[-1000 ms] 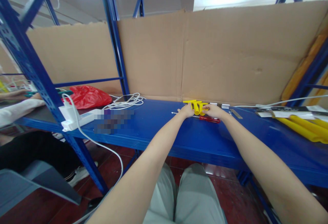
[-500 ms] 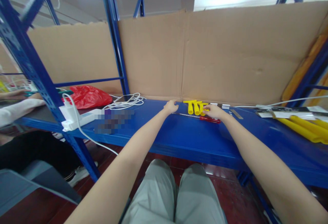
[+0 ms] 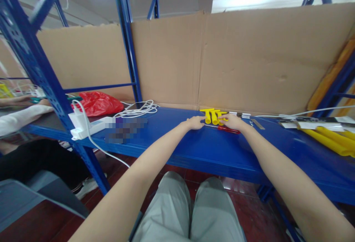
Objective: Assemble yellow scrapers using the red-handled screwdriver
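Three yellow T-shaped pieces [image 3: 213,116], each with a thick tubular stem, lie side by side on the blue shelf [image 3: 205,146] near the cardboard. My left hand [image 3: 196,122] is low over the shelf, fingers stretched toward the leftmost piece; whether they touch it is unclear. At the other end of the row, my right hand [image 3: 232,121] has its fingers closed on the rightmost piece and covers part of it. A screwdriver [image 3: 229,130] with a red handle lies in front of the row, its shaft pointing left.
Black-and-white markers [image 3: 240,115] and a metal ruler [image 3: 258,124] lie beyond my right hand. Yellow tubes [image 3: 327,140] are at far right. Leftward are a white power strip [image 3: 94,126], coiled cable [image 3: 141,109], and red bag [image 3: 100,103]. Another person's sleeve [image 3: 24,116] shows beyond the post.
My left hand has moved right and slightly nearer me, up to the row of yellow pieces. My right hand stays at the rightmost piece. The view has shifted slightly.
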Tool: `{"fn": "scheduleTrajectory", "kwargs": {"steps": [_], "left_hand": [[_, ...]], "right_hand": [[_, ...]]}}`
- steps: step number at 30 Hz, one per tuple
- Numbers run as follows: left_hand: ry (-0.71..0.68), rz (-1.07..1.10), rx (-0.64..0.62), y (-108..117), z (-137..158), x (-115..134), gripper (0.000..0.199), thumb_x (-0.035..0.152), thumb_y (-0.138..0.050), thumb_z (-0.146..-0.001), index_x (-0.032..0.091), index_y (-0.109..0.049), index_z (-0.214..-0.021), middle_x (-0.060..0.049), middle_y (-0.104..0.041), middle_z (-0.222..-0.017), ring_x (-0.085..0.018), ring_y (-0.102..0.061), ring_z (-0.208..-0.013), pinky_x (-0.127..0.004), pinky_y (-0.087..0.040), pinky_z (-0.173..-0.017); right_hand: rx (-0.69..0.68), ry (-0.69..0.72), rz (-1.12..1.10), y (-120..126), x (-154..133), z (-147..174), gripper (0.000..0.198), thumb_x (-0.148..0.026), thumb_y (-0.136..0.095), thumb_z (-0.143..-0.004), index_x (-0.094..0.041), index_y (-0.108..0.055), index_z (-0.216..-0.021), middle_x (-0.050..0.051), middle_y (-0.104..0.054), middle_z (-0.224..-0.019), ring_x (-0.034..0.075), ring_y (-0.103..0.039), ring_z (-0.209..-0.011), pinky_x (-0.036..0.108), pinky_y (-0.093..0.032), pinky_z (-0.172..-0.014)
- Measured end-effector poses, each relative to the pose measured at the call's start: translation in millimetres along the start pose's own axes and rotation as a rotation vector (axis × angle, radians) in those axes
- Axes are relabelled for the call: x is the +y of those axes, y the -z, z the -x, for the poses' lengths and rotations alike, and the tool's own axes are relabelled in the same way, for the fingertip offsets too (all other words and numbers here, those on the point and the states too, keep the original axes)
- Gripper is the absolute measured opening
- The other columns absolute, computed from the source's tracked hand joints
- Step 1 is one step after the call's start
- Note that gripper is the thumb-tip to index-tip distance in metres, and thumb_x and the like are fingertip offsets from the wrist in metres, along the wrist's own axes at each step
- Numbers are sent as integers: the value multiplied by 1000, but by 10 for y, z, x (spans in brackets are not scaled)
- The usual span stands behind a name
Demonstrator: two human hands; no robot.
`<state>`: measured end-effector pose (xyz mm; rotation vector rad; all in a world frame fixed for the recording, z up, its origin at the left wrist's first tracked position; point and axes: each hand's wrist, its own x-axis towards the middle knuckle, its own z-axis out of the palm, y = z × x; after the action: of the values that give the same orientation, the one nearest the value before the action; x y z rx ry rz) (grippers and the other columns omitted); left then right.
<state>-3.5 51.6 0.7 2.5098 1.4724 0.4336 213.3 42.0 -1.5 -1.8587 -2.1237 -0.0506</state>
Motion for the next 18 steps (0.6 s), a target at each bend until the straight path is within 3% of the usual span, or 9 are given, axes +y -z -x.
{"fn": "scheduleTrajectory", "kwargs": {"steps": [3,7,12,18], "left_hand": [[31,-71,-78,-66,27,240,51,25,-47,-89,32,-46,-140,-5,-47,-146,-30,-44,-134,-54,-32,-108],[19,-133,-62,-83,39,419,51,18,-43,-87,29,-49,-137,-8,-53,-141,-30,-47,-131,-55,-32,-107],[21,-154,-81,-70,28,468,49,19,-43,-87,23,-50,-136,-12,-56,-138,-30,-50,-129,-52,-34,-106],[1,-147,-90,-100,52,428,45,24,-37,-93,25,-46,-138,-12,-53,-141,-31,-48,-130,-55,-33,-106]], "right_hand": [[-18,-8,20,31,-34,21,39,-23,-51,-85,-22,-69,-119,7,-67,-123,24,-63,-110,34,-47,-95],[-7,29,25,37,-28,22,39,-21,-53,-83,-22,-70,-118,6,-68,-122,23,-65,-108,32,-48,-94],[10,59,20,25,-19,14,36,-20,-53,-83,-22,-72,-115,5,-69,-119,22,-65,-106,31,-48,-95],[-7,40,37,37,-56,21,38,-22,-54,-83,-19,-70,-118,7,-67,-122,24,-64,-110,32,-47,-96]]}}
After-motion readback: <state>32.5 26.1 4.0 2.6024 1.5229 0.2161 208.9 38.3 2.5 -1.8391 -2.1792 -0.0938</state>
